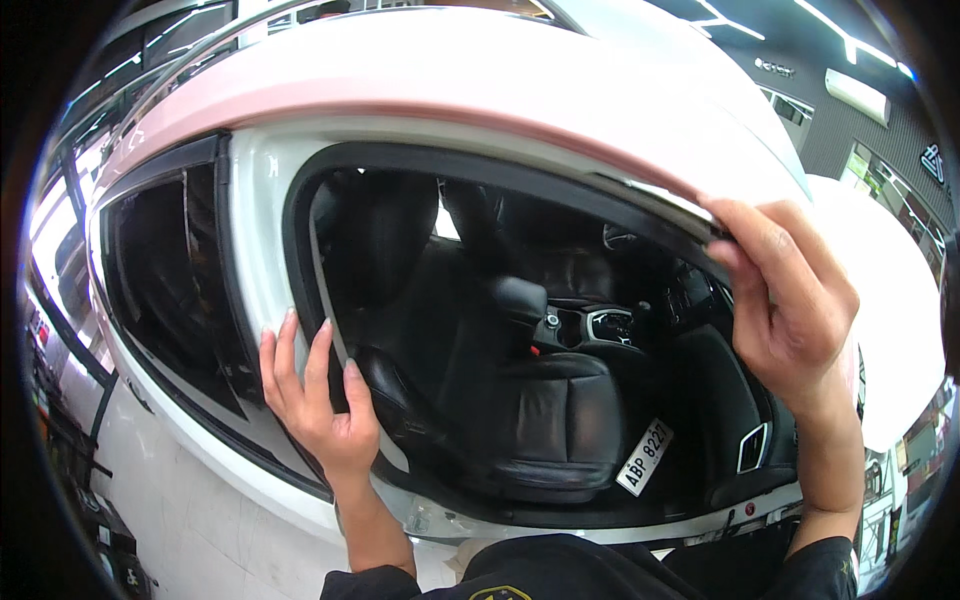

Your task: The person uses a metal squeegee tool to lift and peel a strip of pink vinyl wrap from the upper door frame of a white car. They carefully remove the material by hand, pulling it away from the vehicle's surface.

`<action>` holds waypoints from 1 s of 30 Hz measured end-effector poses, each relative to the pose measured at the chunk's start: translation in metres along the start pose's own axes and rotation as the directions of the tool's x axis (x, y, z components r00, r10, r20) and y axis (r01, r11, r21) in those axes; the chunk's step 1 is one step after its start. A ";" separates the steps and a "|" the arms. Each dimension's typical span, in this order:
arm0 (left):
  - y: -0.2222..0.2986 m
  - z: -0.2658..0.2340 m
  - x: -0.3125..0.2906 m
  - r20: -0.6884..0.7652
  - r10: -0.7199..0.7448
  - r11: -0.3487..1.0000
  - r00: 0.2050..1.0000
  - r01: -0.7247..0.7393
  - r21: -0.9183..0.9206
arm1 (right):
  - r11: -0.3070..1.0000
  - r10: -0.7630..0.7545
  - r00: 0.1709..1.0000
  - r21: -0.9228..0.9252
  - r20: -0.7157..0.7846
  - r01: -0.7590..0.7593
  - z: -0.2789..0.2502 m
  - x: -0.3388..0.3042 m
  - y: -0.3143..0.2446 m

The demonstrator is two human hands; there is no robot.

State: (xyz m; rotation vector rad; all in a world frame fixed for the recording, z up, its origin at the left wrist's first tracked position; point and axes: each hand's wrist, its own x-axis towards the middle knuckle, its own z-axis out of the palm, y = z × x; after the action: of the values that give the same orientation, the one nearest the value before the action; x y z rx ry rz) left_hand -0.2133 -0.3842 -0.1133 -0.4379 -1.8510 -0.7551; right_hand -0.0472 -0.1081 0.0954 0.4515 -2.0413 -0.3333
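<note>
Right hand (pixel 795 290) pinches the curved black door-frame edge (pixel 650 226) at 2 o'clock; left hand (pixel 322 392), apparently bracing, lies spread against the glossy white pillar (pixel 262 230) at 8.

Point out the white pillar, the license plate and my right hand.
White pillar (pixel 264 240), head view: upper part of its painted face.
License plate (pixel 646 457), head view: middle of its flat face.
Right hand (pixel 797 310), head view: middle of the hand.

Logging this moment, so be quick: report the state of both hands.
Left hand: open, fingers spread against the white pillar.
Right hand: closed, thumb and fingers pinching the dark door-frame trim.
</note>
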 end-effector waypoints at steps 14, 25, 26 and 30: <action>-0.007 0.001 -0.003 0.031 -0.032 0.994 0.999 0.028 0.102 | 0.973 -0.038 0.998 -0.224 0.054 0.049 0.013 0.005 -0.002; -0.008 0.000 -0.004 0.039 -0.044 0.997 0.998 0.041 0.071 | 0.969 -0.041 0.999 -0.241 0.035 0.049 0.016 0.004 -0.002; -0.008 0.001 -0.005 0.035 -0.043 0.997 0.998 0.040 0.069 | 0.970 -0.032 0.999 -0.238 0.037 0.040 0.017 0.004 -0.003; -0.010 0.001 -0.005 0.028 -0.034 0.997 0.999 0.032 0.070 | 0.972 0.001 0.999 -0.236 0.037 0.008 0.017 0.003 -0.006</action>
State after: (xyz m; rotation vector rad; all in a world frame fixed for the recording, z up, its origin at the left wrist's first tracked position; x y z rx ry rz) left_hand -0.2178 -0.3909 -0.1210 -0.3765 -1.9098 -0.7071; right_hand -0.0618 -0.1139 0.0869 0.3040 -2.0058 -0.5835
